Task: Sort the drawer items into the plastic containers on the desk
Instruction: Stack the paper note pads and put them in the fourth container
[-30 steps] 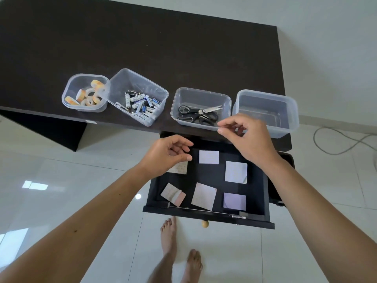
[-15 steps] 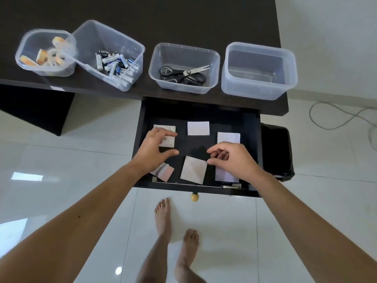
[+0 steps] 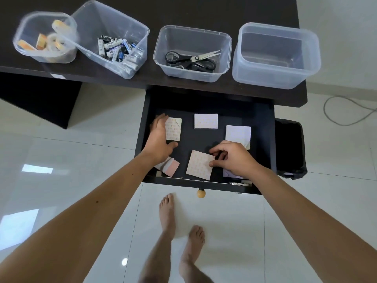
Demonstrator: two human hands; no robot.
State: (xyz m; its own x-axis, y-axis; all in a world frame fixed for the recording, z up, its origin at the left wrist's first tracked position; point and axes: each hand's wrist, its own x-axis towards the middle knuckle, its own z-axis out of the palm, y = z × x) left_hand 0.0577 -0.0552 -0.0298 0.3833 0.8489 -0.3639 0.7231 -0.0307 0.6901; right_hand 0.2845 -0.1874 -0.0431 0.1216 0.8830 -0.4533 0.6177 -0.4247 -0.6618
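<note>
Drawer [image 3: 263, 139] open; left hand [image 3: 160, 137] flat, fingers straight on a pad [image 3: 174, 129]; right hand [image 3: 232, 158] pinching another pad's [image 3: 199, 166] edge

The left hand [image 3: 161, 139] covers the nine o'clock edge of a patterned note pad [image 3: 174, 128], so whether its fingers press the pad or the drawer floor cannot be told. The left forearm hides part of the pink pad [image 3: 170, 169]. The right hand [image 3: 232, 159] hides nearly all of a lilac pad [image 3: 229, 174] and the six o'clock corner of the white pad [image 3: 238, 134]. The desk [image 3: 183, 9] is cut off at twelve o'clock. Battery [image 3: 117, 50] labels are mostly too small to read.
</note>
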